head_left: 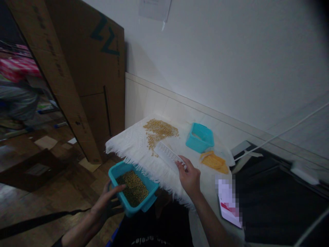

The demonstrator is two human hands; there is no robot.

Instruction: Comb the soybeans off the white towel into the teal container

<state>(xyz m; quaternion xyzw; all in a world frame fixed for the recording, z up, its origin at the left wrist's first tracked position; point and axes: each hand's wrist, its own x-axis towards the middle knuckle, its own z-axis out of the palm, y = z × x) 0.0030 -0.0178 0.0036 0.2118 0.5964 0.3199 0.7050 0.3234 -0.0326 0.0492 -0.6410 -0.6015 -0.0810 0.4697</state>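
Observation:
My left hand (110, 197) grips the near left side of a teal plastic container (152, 192), thumb over its rim. Yellowish and dark green beans (136, 185) cover the container's bottom, and it is held just below the table's front edge. Pinched in my right hand (190, 175) is a long white plastic piece with a row of slots or ridges (166, 153); its exact kind is unclear. The far end of this piece lies against the white fringed tablecloth (128, 142), beside a spread pile of yellow soybeans (161, 128).
A second teal container (197, 145) stands at the back right, with a yellow cloth-like item (216, 163) before it. A lit phone (228, 206) lies at the right edge. A tall cardboard box (89, 68) rises at left; the wall (218, 61) is behind.

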